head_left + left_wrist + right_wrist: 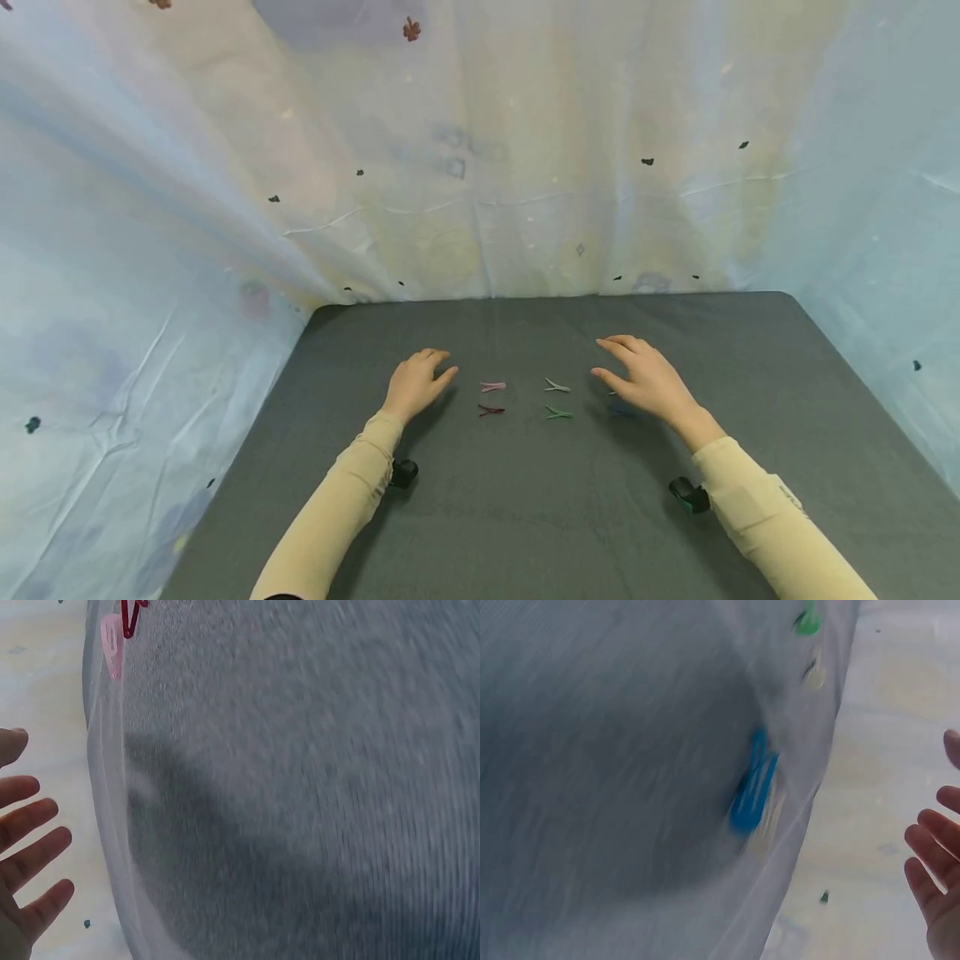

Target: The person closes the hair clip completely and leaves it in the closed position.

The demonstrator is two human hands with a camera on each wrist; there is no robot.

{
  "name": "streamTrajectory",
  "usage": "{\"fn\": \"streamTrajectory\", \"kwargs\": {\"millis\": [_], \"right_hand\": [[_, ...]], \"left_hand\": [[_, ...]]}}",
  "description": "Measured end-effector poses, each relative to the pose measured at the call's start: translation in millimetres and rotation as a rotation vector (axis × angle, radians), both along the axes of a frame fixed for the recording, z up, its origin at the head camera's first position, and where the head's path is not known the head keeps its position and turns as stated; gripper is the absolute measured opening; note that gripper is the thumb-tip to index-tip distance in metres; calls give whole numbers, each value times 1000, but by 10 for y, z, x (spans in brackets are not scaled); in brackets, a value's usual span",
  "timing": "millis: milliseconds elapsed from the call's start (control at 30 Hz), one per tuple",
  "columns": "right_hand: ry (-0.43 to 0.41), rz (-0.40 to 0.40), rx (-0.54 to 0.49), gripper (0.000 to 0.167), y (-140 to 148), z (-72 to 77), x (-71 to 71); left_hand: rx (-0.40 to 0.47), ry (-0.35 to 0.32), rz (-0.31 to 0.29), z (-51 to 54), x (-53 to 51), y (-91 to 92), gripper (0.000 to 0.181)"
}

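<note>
Head view, nearest first: two cream sleeves (322, 517) reach in over a dark grey table (495, 525), with small black devices (405, 473) at the wrists. Past the cuffs, the left hand (415, 386) is held above the table on the left, fingers gently bent, thumb well away from them, a wide grip with nothing between. The right hand (641, 377) is held the same way on the other side, its thumb and fingers also wide apart and bare.

Between the hands, hair clips lie on the cloth in two rows. In the nearer row are a dark red clip (491, 410), a green clip (558, 412) and, partly hidden under the right hand, a blue clip (756, 784). Just behind them are a pink clip (492, 387), a white clip (557, 385) and a pale clip (765, 836); the right wrist view is too blurred to tell whether this last one touches the blue. The pink clip is nearest the left hand.

Beyond the table's far edge hangs a pale, wrinkled curtain (525, 125) dotted with small dark leaf shapes.
</note>
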State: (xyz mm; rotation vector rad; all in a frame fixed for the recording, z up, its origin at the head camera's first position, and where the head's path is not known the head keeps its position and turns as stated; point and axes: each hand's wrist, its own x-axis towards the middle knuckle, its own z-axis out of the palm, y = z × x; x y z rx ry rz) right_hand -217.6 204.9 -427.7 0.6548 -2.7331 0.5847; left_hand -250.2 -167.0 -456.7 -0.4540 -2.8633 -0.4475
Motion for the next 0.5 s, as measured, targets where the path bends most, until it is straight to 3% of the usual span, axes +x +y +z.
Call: {"fn": "streamTrajectory", "kwargs": {"millis": [133,300,500], "right_hand": [[-45,21,-93,44,-208,-1,-21],[-140,39,-196,35,-481,-42,-58],[-230,50,-295,32,-796,-156,-104]], "left_hand": [[103,-56,-25,-25,-1,57,36],[247,-189,-69,-63,-29,126,36],[345,-317,-123,-116,-61,182,36]]}}
